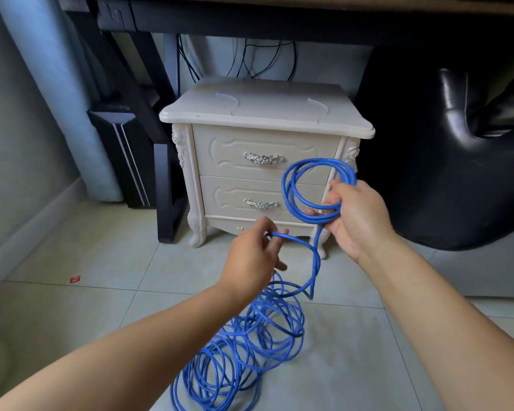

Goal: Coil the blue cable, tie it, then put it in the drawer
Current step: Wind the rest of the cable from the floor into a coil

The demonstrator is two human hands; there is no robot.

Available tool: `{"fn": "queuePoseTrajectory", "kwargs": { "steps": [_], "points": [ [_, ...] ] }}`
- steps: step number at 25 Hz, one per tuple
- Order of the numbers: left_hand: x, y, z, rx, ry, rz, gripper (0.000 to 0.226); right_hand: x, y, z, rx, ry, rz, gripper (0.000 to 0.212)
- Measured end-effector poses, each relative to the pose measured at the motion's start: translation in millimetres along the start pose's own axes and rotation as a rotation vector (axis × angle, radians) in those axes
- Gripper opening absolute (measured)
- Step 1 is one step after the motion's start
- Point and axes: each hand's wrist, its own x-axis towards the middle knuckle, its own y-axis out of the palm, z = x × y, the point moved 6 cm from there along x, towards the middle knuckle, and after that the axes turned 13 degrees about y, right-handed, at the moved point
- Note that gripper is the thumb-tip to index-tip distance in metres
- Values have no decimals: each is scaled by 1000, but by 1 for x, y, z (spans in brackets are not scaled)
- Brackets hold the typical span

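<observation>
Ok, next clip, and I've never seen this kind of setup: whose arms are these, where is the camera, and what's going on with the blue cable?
There is no machine here. The one picture comes from a wide-angle camera worn on the person's head, looking forward and down, so the two bare arms are the person's own. The right hand grips a few finished loops of the blue cable, held up in front of the white cabinet. The left hand pinches the next stretch of it. The rest lies in a loose tangle on the tiled floor. The drawers in view are closed. A black chair stands to the right, and a dark desk is above.
</observation>
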Motion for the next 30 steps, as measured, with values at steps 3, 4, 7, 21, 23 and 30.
{"fn": "queuePoseTrajectory", "kwargs": {
  "steps": [3,4,7,21,23,30],
  "points": [
    [0,-3,0,-252,-36,-185,14,7,-19,-3,-226,-3,-168,10],
    [2,-6,1,-299,-51,-227,18,9,-23,-7,-294,31,-185,11],
    [9,-9,4,-389,-119,-234,33,10,-20,-17,-415,122,-74,8],
    [17,-14,-13,-306,-127,213,38,-6,22,-67,-859,223,366,30],
    [18,-16,-16,-233,-102,157,35,-5,26,-71,-912,187,364,35],
    [18,-17,-12,-66,-167,282,36,-6,34,-76,-999,67,357,41]
  ]
}}
